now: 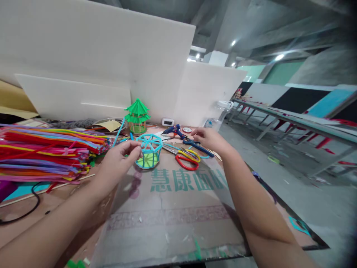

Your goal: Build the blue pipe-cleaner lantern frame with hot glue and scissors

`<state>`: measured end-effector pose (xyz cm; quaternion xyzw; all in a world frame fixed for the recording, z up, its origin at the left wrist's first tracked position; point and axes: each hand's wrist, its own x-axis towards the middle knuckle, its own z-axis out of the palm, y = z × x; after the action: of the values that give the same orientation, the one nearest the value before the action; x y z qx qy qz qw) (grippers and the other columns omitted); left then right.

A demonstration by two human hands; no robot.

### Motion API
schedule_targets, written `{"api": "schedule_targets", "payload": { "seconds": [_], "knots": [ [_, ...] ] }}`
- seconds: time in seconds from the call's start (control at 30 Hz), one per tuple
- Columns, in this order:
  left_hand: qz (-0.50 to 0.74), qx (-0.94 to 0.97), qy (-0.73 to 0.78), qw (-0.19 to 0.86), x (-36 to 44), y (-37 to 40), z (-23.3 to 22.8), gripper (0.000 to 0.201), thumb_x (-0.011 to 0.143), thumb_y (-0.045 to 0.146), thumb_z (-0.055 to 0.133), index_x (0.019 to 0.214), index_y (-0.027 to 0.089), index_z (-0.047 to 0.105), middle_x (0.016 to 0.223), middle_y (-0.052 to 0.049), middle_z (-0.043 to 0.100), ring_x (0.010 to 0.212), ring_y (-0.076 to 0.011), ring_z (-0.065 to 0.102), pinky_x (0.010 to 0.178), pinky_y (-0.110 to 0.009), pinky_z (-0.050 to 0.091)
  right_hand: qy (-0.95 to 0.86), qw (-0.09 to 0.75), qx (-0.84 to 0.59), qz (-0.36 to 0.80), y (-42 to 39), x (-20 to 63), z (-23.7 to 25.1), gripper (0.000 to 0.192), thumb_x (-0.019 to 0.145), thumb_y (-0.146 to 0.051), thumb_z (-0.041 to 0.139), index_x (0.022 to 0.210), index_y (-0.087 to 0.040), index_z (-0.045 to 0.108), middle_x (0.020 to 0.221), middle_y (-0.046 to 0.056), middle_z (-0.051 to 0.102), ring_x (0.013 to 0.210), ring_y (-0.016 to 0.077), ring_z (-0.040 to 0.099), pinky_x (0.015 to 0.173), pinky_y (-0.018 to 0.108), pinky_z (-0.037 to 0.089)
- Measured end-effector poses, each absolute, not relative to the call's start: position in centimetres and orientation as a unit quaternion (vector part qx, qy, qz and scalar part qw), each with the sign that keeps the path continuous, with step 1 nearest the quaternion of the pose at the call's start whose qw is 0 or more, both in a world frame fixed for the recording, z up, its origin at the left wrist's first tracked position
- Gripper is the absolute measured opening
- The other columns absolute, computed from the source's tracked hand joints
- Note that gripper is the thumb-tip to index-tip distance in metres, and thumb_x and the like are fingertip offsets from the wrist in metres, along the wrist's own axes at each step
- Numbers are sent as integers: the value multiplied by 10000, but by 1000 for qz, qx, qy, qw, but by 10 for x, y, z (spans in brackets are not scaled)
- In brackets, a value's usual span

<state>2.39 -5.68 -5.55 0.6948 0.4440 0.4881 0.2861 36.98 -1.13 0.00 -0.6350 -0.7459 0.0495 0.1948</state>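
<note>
My left hand pinches the edge of a small eight-sided frame of light-blue pipe cleaners, with spokes on top and a yellow-green base. It is held over the clear-covered cardboard. On the right, my right hand hovers with loosely bent fingers just above dark-blue pliers; nothing shows in its grasp. Between my hands lie scissors with red and yellow handles. Behind them rests a blue glue gun. A green two-tiered pagoda model stands beyond the frame.
Bundles of colourful pipe cleaners fill the left side. White boards rise along the back. A small digital clock and a clear plastic jar stand at the rear. A black cable curls at left.
</note>
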Motion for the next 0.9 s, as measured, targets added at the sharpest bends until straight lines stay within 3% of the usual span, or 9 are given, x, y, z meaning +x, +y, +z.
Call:
{"api": "schedule_targets", "payload": {
  "seconds": [0.1,0.27,0.37,0.5,0.6,0.8,0.9],
  "knots": [
    [488,682,454,301,25,-58,-54,300,901,486,620,968,209,716,778,1,715,737,-177,679,693,-272,537,-723,152,-673,33,6,388,-19,199,888,-190,641,1026,-185,784,947,86,781,824,215,668,705,274,432],
    [488,678,450,315,24,-57,-58,314,886,514,663,978,217,712,789,4,714,735,-170,684,668,-260,542,-715,83,-691,69,14,395,-35,219,823,-91,674,970,-181,809,798,70,766,700,198,653,663,275,426],
    [491,678,442,323,23,-55,-60,302,885,497,670,993,217,704,794,4,717,734,-170,685,670,-265,546,-722,57,-683,97,13,394,-36,152,832,-146,710,933,-192,813,693,40,732,622,188,634,638,280,439],
    [496,673,436,335,24,-54,-60,283,888,469,668,996,208,686,820,-7,732,752,-175,697,697,-279,552,-747,46,-653,114,10,384,-39,157,837,-259,765,987,-247,810,798,24,764,672,183,662,658,272,463],
    [512,659,425,350,23,-52,-59,274,889,457,661,989,201,664,812,-11,737,764,-180,708,715,-287,558,-755,30,-647,106,9,370,-46,178,788,-236,800,966,-236,811,845,53,774,700,205,671,628,276,438],
    [526,657,413,349,22,-51,-54,265,910,461,641,963,202,631,761,5,710,725,-171,694,697,-280,543,-765,28,-638,82,10,357,-53,87,842,-180,687,833,-178,774,827,89,767,677,204,643,596,272,392],
    [528,662,403,346,23,-52,-53,266,917,462,635,948,198,631,754,8,694,721,-163,679,696,-275,529,-769,75,-633,51,11,356,-46,196,915,-176,573,943,-131,762,866,117,766,714,217,647,648,282,427]
  ]
}}
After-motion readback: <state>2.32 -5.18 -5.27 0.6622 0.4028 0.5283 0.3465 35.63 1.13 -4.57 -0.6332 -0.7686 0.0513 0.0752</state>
